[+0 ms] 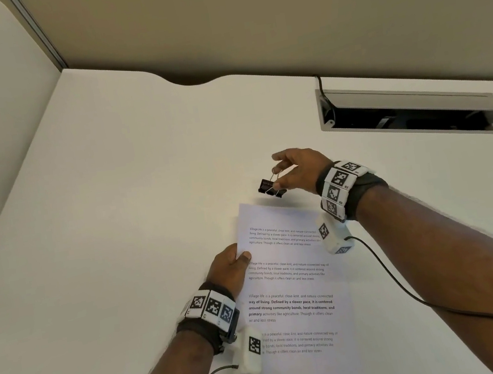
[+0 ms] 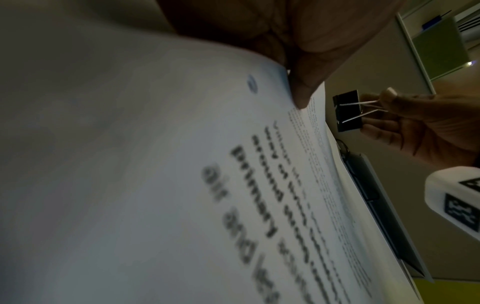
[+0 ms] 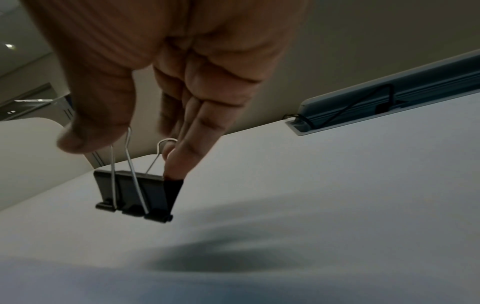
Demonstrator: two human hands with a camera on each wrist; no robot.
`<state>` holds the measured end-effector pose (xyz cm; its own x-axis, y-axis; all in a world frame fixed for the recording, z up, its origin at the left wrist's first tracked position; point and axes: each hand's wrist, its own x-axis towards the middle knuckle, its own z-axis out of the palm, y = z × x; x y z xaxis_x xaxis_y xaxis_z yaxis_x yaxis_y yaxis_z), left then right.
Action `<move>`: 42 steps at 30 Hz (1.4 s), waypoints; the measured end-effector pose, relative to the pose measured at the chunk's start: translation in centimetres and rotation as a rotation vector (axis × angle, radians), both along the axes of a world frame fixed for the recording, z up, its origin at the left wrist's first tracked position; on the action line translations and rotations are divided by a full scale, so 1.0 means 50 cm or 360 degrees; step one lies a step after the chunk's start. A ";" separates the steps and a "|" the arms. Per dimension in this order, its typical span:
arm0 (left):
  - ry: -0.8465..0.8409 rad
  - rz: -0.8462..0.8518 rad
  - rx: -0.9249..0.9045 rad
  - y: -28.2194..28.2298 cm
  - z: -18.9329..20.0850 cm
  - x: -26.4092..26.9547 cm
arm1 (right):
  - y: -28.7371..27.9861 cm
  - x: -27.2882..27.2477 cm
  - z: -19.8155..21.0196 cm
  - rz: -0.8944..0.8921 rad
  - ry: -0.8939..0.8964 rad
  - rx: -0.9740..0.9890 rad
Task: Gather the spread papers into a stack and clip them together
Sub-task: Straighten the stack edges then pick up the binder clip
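Note:
A stack of printed white papers (image 1: 296,294) lies on the pale desk (image 1: 132,204), lifted along its left edge. My left hand (image 1: 231,266) grips that left edge, thumb on top of the top sheet (image 2: 301,96). My right hand (image 1: 294,170) hangs just beyond the far edge of the stack and pinches the wire handles of a black binder clip (image 1: 272,188). The clip (image 3: 135,197) dangles a little above the desk, its black body (image 2: 348,111) close to the papers' far corner but apart from it.
An open cable tray (image 1: 413,113) with a raised lid is set into the desk at the back right, with a black cable (image 1: 322,92) running into it. Partition walls (image 1: 213,15) stand behind and to the left. A thin wire (image 1: 408,290) trails from my right wrist camera.

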<state>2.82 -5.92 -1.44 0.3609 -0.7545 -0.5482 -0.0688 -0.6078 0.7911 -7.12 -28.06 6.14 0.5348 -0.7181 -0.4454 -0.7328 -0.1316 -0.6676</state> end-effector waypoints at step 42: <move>0.0016 -0.0037 -0.0080 0.006 0.010 -0.001 | 0.030 0.012 0.010 0.0223 -0.0018 -0.0087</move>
